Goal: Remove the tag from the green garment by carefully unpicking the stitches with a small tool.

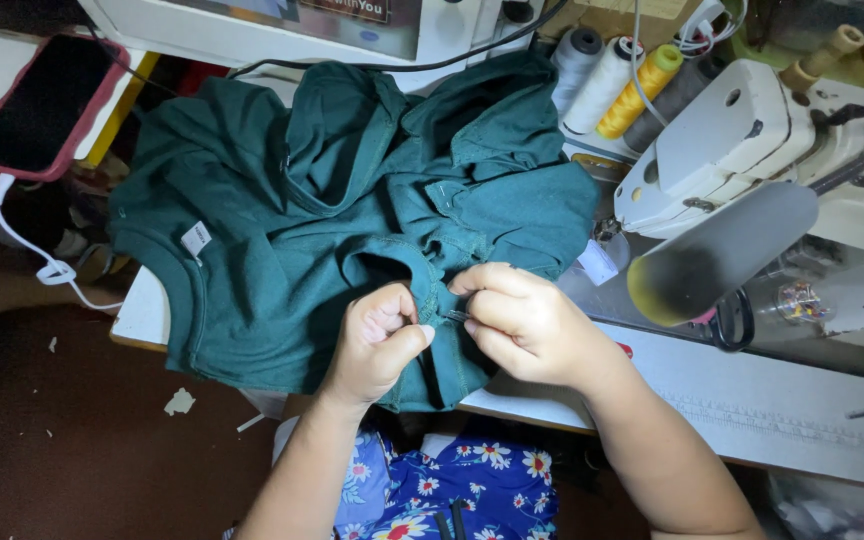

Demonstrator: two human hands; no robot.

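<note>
A dark green garment lies bunched over the left end of a white sewing table, with a small white label near its neckline. My left hand pinches a stitched seam of the garment near the table's front edge. My right hand sits just to the right, fingers closed on a small dark metal tool whose tip meets the same seam. The two hands almost touch.
A white sewing machine stands at the right. Grey, white and yellow thread cones stand behind it. A phone in a red case lies at the upper left with a white cable. Scissors lie under the machine.
</note>
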